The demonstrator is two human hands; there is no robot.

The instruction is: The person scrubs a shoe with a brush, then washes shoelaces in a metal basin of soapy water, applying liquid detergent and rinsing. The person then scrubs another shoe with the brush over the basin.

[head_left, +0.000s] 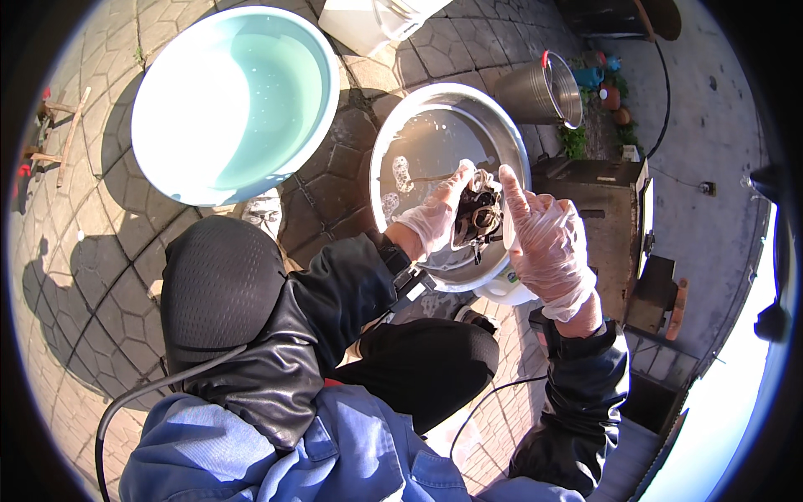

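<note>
A dark, wet shoe with pale laces (480,213) is held over a round metal basin (517,144) of cloudy, brownish water with patches of foam. My left hand (436,213), in a clear plastic glove, grips the shoe from its left side. On the other side, my right hand (546,245), also gloved, holds it with the index finger stretched along its upper part. The palm side of the right hand and the far side of the shoe are hidden. Both hands are above the near right part of the basin.
A large light-blue tub (332,113) of water stands at the upper left. Behind the basin is a metal bucket (533,94), with a white plastic container (357,28) farther left. A white jug (502,290) touches the basin's near side. A wooden cabinet (586,219) stands to the right.
</note>
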